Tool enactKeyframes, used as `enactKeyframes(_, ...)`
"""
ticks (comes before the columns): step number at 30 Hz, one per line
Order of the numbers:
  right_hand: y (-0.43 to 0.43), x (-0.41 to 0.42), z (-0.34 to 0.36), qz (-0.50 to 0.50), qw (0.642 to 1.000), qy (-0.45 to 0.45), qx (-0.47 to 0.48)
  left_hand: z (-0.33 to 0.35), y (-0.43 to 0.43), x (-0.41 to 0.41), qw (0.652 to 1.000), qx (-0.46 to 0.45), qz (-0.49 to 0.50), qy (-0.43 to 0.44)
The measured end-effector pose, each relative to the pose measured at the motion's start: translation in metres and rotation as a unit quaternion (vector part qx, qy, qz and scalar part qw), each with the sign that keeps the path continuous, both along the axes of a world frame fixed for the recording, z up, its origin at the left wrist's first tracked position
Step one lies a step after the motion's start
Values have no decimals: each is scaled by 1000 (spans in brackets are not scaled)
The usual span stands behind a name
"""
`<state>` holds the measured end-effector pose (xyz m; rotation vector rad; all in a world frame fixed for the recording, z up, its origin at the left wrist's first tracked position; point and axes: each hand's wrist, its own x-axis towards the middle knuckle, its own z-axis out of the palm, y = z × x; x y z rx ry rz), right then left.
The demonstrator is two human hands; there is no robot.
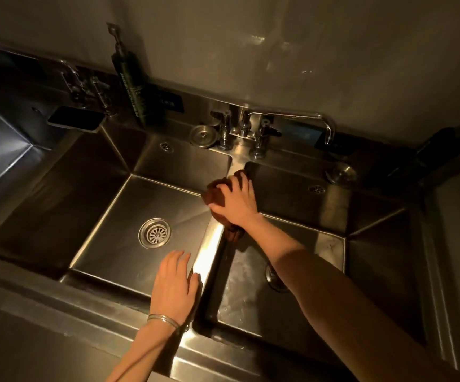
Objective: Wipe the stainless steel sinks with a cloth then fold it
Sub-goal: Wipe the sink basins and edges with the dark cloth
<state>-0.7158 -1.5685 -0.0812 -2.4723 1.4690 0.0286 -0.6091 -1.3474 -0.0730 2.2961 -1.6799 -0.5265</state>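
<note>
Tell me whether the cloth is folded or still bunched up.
Bunched, not folded. The brown cloth sits crumpled under the right hand on the divider between the sinks, one end hanging into the right basin.

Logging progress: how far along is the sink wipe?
Done: cannot tell which basins are wiped. In hand: right hand presses the brown cloth on the divider between basins; left hand rests flat near its front. Left: folding, since the cloth is bunched.

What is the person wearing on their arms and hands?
Not much. Both arms are bare with no sleeves showing and no gloves. The left hand has thin silver metal bangles circling its wrist. The right hand shows no rings, watch or bracelet that I can see in this dim light.
</note>
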Motion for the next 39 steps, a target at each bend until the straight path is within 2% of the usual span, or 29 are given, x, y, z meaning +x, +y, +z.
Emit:
enactKeyframes(3,-49,-4,2,-59,997,-33,44,-1,-14,-5,1000,-6,20,8)
enactKeyframes(6,-66,0,6,-83,996,-34,31,0,-27,-7,1000,-12,15,1)
enactKeyframes(8,-54,-1,11,-74,994,-49,70,-1,-35,-9,1000,-11,12,7)
enactKeyframes(11,-23,-16,11,-5,992,-36,124,-2,-49,-15,1000,-7,8,22)
enactKeyframes(16,-26,-28,11,24,999,-26,33,-4,-66,-18,999,17,-18,23)
enactKeyframes(18,-47,-24,16,-7,998,-54,-20,-7,-70,-13,999,3,-49,13)
enactKeyframes(20,-72,-18,25,-82,991,-83,-59,-9,-72,-9,998,15,-64,22)
enactKeyframes(22,-91,-6,26,-111,991,-39,-69,-12,-72,-6,997,14,-67,31)
enactKeyframes(24,-98,9,23,-90,993,27,-70,-18,-71,-5,997,1,-74,28)
enactKeyframes(28,-103,21,16,-99,991,69,-65,-17,-72,-2,996,11,-82,33)
enactKeyframes(31,-96,5,17,-90,993,51,-59,-18,-76,1,995,14,-86,44)
enactKeyframes(35,-64,-43,6,-106,994,-30,12,-19,-76,4,993,25,-104,42)
enactKeyframes(39,-15,-118,4,-186,980,-64,36,-15,-87,2,989,18,-141,26)
